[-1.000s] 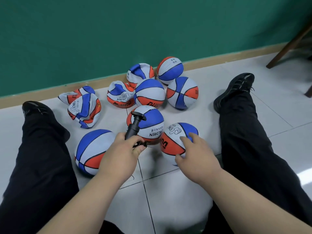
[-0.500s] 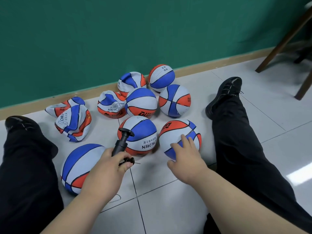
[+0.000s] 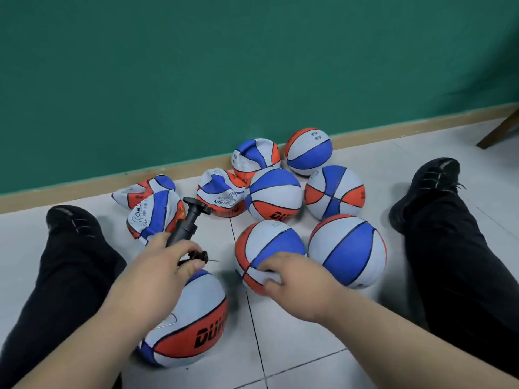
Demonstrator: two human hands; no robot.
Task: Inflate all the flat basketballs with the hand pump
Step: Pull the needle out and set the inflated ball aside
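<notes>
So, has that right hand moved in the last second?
Yes. The right hand shifted left toward the tile joint, off the right front basketball onto the middle front basketball.

Inflated balls (image 3: 273, 193) clustered between left leg (image 3: 70, 265) and right leg (image 3: 460, 248); flat balls (image 3: 154, 217) behind-left, near wall (image 3: 252, 66); pump (image 3: 186, 224) before these.
</notes>
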